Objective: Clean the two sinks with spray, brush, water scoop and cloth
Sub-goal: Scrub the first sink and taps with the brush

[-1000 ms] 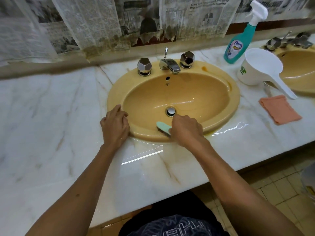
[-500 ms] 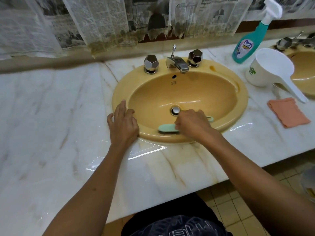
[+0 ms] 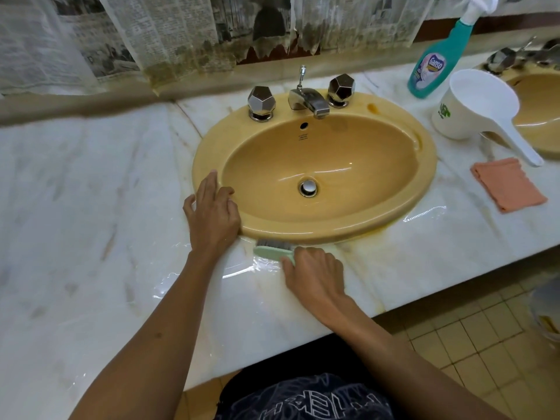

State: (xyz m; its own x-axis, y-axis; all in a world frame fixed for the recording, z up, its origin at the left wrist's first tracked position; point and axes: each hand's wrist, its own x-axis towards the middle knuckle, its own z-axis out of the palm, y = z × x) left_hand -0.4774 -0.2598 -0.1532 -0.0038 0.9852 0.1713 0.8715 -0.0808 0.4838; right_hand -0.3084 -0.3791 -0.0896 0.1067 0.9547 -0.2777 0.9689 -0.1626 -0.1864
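The right hand, low in the centre of the frame, grips the handle of a pale green brush, fingers curled round it. The brush lies on its side on the wet marble counter, its grey bristles pressed against the outer near edge of the yellow sink. The hand covers the rear of the handle.

The left hand rests flat on the sink's left rim, fingers straight and slightly spread, thumb on the counter.

The basin holds only a sheen of wet and a chrome drain plug at its bottom. At the rim's far side stand a tap and two faceted knobs.

At the upper right a teal spray bottle stands by the wall, its white nozzle partly cut off by the top edge. Just below it sits a white scoop, open mouth tilted toward the camera, its handle reaching down to the right; whether there is water in it is hard to make out. Below the handle an orange cloth lies folded on the counter. The second sink is cut off by the right edge, partly behind the scoop.

Stained newspaper hangs along the wall at the top. A tiled floor shows at the lower right.
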